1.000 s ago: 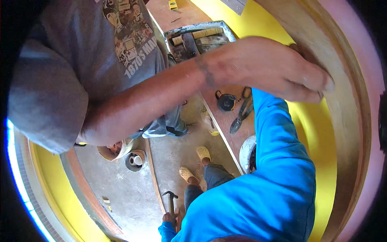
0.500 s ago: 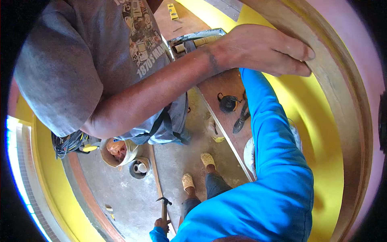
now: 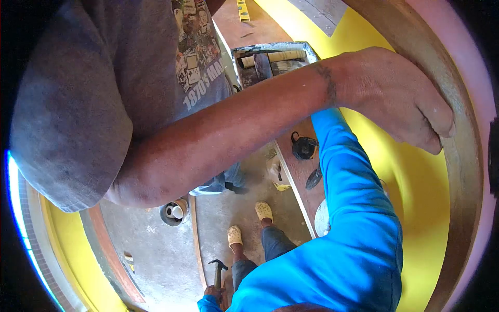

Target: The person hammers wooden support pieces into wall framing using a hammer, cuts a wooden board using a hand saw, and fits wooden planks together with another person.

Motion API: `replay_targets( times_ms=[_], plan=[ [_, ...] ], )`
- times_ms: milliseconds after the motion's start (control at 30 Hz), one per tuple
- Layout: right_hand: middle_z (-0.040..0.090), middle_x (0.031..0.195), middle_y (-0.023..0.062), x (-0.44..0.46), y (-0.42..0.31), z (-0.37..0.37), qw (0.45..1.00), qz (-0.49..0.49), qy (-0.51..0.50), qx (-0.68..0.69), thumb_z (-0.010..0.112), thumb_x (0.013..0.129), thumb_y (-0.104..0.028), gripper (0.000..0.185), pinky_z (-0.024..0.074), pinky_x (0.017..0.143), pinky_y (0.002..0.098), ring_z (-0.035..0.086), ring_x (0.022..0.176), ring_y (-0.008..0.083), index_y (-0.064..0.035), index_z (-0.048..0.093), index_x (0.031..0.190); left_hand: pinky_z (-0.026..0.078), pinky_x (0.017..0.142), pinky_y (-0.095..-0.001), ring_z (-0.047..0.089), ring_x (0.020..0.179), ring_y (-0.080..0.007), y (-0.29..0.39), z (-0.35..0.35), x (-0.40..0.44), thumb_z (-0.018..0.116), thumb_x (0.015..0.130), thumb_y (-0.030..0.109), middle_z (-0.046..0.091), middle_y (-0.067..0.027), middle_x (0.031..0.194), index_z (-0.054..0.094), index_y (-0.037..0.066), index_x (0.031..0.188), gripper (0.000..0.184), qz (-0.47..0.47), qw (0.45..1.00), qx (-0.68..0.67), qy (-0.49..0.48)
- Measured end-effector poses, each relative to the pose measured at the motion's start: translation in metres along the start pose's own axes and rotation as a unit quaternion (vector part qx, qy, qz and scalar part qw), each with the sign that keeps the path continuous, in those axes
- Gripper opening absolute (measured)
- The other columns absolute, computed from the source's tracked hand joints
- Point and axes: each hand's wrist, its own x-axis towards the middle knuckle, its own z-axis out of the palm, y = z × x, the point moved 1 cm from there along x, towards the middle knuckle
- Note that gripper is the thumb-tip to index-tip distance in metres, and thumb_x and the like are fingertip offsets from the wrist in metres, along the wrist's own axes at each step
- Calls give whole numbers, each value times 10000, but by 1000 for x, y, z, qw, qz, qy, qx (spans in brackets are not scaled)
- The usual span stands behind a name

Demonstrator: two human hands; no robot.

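Note:
At the bottom, my left hand, in a blue cuff, is wrapped round the handle of a claw hammer, whose head is uppermost. My right arm in its blue sleeve reaches upward, and my right hand is hidden behind a co-worker's bare forearm. The co-worker's hand rests with its fingertips against the brown curved trim. Beside my right sleeve, a black round tool and a partly covered dark blade lie on the brown board.
The co-worker in a grey shirt fills the left. A paint tray with a roller and a yellow level are at the top. A small bucket stands on the floor. A whitish container is partly behind my sleeve.
The co-worker's hand has shifted right and down along the trim. Their forearm now covers the larger bucket and the cables. My left hand keeps hold of the hammer.

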Motion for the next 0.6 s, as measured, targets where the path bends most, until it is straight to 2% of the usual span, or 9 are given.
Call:
replay_targets(
  times_ms=[33,67,100,167,267,367,467,500,600],
  plan=[
    [618,899,163,-1,0,0,1000,-2,-2,0,556,790,-170,218,499,767,387,588,843,275,-38,635,945,506,528,-378,625,580,-234,2,2,6,689,731,289,620,-116,639,643,101,857,231,-36,999,9,-23],
    [617,899,161,-1,2,-1,1000,-5,-3,-1,557,790,-169,219,498,766,387,587,843,272,-38,635,948,511,616,-394,633,665,-252,-12,14,24,692,692,273,634,-118,702,648,221,955,271,-121,990,-53,-51],
    [617,899,160,-5,3,-3,1000,-4,-4,-3,558,790,-169,219,498,766,386,586,842,270,-39,634,950,516,704,-411,642,751,-270,-21,21,30,694,653,256,648,-119,765,653,341,1052,410,-205,969,-114,-79],
    [615,899,158,-3,1,-5,1000,-12,-4,0,561,790,-168,220,497,765,385,584,841,266,-39,632,955,523,657,-391,646,689,-247,-33,23,32,698,680,228,644,-106,713,678,277,1000,324,-107,990,-87,-33],
    [613,899,154,-5,8,-11,1000,-22,-2,9,564,791,-167,222,495,764,383,581,840,260,-40,629,962,512,496,-344,618,518,-194,8,5,21,696,759,287,619,-87,626,668,92,856,220,-73,993,-91,33],
    [611,899,150,-19,12,-19,1000,-29,3,11,568,791,-166,225,494,762,381,578,838,254,-41,627,969,504,448,-344,599,478,-184,24,-3,18,697,763,331,589,-82,563,625,0,777,339,-199,959,-200,34],
    [609,899,146,-26,11,-25,999,-35,6,11,572,791,-165,228,492,761,380,575,836,247,-42,624,976,508,448,-343,597,476,-192,27,-13,13,699,761,314,579,-80,540,613,-2,738,328,-139,979,-135,58],
    [608,899,145,-27,11,-27,999,-41,9,11,573,791,-165,229,492,760,379,574,836,245,-43,623,978,511,443,-364,601,491,-208,28,-12,11,719,742,287,583,-91,558,601,3,744,308,-197,957,-195,82],
    [606,899,142,-35,13,-37,999,-45,12,19,577,791,-164,232,490,759,377,571,834,239,-44,620,985,500,431,-388,599,496,-227,25,-12,4,731,728,265,597,-111,600,599,2,801,303,-228,929,-278,87]
  ],
)
